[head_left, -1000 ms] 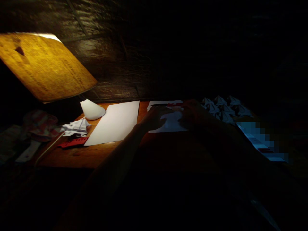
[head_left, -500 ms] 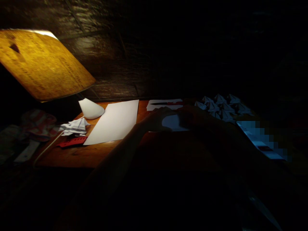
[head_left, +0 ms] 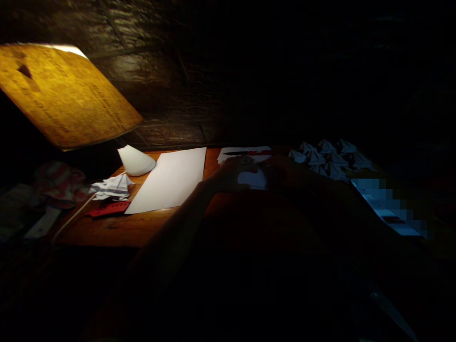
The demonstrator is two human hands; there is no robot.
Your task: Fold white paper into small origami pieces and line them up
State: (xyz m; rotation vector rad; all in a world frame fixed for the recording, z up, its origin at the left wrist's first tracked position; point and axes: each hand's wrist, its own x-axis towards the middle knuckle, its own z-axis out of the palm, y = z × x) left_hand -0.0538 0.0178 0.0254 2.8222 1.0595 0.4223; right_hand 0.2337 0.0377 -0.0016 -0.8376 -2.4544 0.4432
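The scene is very dark, lit by one lamp. My left hand (head_left: 230, 175) and my right hand (head_left: 283, 173) meet over a small white sheet of paper (head_left: 252, 179) on the wooden table (head_left: 142, 225). Both hands have their fingers closed on the paper's edges, and most of the sheet is hidden under them. Just beyond the hands lies another white sheet (head_left: 228, 153) with a red and black pen (head_left: 249, 153) on it.
A yellow lampshade (head_left: 64, 95) hangs over the left. Under it are a white cone (head_left: 135, 161), a long white sheet (head_left: 171, 180), crumpled paper (head_left: 112, 186) and a red ruler (head_left: 107, 209). Several folded paper pieces (head_left: 331, 159) lie at the right.
The small sheet was flat and mostly visible a second ago. My hands have since closed in over it, so less of it shows now.
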